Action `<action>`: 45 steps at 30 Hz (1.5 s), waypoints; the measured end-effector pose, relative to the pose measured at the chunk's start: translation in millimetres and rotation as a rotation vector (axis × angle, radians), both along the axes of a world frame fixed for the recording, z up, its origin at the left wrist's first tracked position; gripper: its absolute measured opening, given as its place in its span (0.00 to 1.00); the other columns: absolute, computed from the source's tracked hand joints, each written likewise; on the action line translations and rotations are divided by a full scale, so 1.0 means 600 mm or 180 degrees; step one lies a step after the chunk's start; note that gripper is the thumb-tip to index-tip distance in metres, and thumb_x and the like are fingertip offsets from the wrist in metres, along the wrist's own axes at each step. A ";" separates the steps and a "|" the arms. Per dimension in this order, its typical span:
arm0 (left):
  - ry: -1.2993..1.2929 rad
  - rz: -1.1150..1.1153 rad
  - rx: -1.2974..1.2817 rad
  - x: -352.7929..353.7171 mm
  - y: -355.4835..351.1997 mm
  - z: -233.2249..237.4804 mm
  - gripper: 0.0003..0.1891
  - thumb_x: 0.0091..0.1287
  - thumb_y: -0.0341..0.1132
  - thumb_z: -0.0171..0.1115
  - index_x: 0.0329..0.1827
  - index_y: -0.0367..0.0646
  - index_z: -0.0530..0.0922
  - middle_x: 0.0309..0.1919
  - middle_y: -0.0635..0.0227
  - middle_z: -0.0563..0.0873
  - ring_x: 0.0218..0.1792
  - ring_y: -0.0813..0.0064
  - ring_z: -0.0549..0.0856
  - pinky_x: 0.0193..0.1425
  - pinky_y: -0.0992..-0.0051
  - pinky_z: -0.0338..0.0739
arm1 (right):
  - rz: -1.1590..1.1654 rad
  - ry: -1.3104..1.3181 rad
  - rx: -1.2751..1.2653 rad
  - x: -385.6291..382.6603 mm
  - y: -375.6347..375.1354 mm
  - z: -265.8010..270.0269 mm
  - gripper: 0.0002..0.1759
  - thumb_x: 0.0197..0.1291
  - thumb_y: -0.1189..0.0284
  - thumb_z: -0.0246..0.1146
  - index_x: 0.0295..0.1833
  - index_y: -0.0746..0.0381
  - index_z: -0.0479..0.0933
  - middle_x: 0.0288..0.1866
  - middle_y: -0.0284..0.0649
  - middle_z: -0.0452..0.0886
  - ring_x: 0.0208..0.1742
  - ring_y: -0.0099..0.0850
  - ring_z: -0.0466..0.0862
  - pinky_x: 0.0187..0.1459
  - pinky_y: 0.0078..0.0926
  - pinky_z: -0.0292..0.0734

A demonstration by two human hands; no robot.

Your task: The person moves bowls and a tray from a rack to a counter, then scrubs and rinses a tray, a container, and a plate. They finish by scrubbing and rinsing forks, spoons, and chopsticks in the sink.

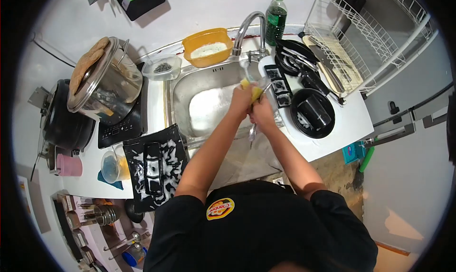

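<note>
Over the right part of the steel sink (pixel 183 108), both hands are close together. My left hand (pixel 241 101) is closed around a yellow sponge (pixel 256 92). My right hand (pixel 262 111) is closed on metal utensils (pixel 253 133), whose ends stick out below and above the hands. The sponge lies against the utensils between the two hands. A light-coloured utensil end (pixel 246 67) points up towards the tap. Fingers partly hide the utensils, so their exact number and kind cannot be made out.
A curved tap (pixel 244 26) rises behind the sink, beside a yellow basin (pixel 209 58). Soapy black pans (pixel 327 108) and a black tray (pixel 280 98) stand right. On the left are a foamy black mat (pixel 172 177), a large pot (pixel 114 82) and a clear tub (pixel 164 72).
</note>
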State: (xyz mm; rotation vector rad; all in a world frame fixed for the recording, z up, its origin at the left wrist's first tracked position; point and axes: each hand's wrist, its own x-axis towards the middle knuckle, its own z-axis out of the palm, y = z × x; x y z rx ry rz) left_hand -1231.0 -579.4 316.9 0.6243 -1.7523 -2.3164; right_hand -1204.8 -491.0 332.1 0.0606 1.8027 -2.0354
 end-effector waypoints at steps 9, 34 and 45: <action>-0.0577 -0.1390 -0.0027 -0.088 0.064 0.061 0.11 0.65 0.39 0.52 0.36 0.39 0.77 0.24 0.67 0.77 0.21 0.78 0.76 0.20 0.78 0.71 | 0.0486 -0.1343 -0.0541 0.042 0.096 -0.027 0.15 0.66 0.62 0.49 0.50 0.61 0.67 0.20 0.31 0.64 0.15 0.17 0.59 0.14 0.14 0.51; 0.1740 -0.0306 -0.3543 -0.033 0.003 0.053 0.10 0.62 0.37 0.52 0.38 0.39 0.75 0.37 0.52 0.80 0.35 0.63 0.81 0.39 0.69 0.77 | 0.0388 0.0033 0.0082 -0.024 0.077 0.022 0.09 0.62 0.71 0.52 0.32 0.63 0.72 0.18 0.32 0.68 0.12 0.18 0.61 0.13 0.19 0.52; -0.0133 -0.0194 0.2782 0.021 -0.064 0.041 0.20 0.66 0.47 0.41 0.41 0.39 0.73 0.33 0.55 0.79 0.32 0.57 0.79 0.35 0.60 0.78 | 0.0470 0.2528 0.1418 0.000 -0.017 0.033 0.05 0.55 0.78 0.53 0.30 0.70 0.70 0.21 0.55 0.74 0.24 0.52 0.74 0.28 0.39 0.68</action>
